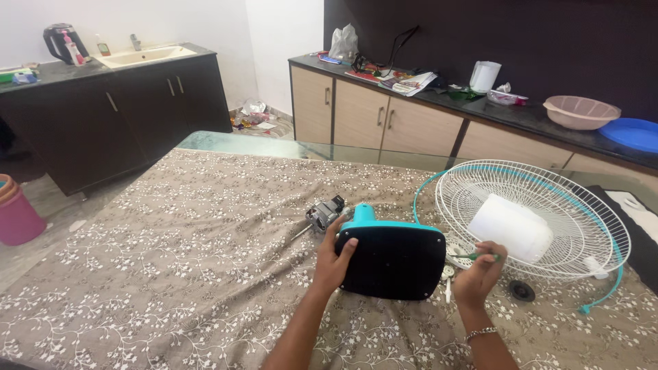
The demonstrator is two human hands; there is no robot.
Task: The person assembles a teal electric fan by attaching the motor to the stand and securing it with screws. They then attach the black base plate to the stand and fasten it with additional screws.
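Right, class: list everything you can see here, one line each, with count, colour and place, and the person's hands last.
Fan base panel: one, black with teal rim, table centre.
Small electric motor: one, grey metal, behind the panel.
Wire fan guard: one, white with teal edge, table right.
Floral tablecloth: one, brown and white, covering the table.
Plastic basin: one, pink, right counter.
Kettle: one, dark, left counter.
Bucket: one, pink, floor left.
Left hand: fingers gripping the panel's edge.
Right hand: holding a green-handled screwdriver.
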